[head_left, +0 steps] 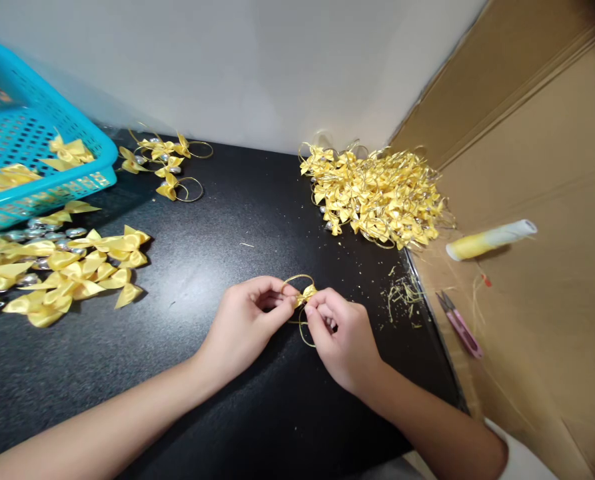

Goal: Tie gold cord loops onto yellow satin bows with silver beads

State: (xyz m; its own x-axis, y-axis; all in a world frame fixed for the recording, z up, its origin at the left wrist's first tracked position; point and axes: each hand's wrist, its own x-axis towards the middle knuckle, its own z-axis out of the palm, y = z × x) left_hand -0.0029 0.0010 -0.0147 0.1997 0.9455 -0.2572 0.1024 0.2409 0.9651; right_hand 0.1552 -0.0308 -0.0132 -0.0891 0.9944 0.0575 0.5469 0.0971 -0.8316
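Over the middle of the black table, my left hand [254,313] and my right hand [344,337] meet at a small yellow ribbon bow [309,292]. Both hands are closed, thumb and finger pinching the bow from either side. A gold cord [300,276] forms a loop above the fingers, and more of it curls below them. The fingers hide most of the bow's knot. To the left lie loose yellow ribbon bows [82,273] among silvery beads [52,235]. At the back right is a heap of yellow bows with gold cord loops [377,193].
A turquoise basket [110,157] with ribbon pieces stands at the far left. Several looped bows [167,163] lie near the wall. Cord scraps [404,293] litter the table's right edge. Beyond it, pink thread snips [460,325] and a yellow-white spool tube [492,240] rest on cardboard.
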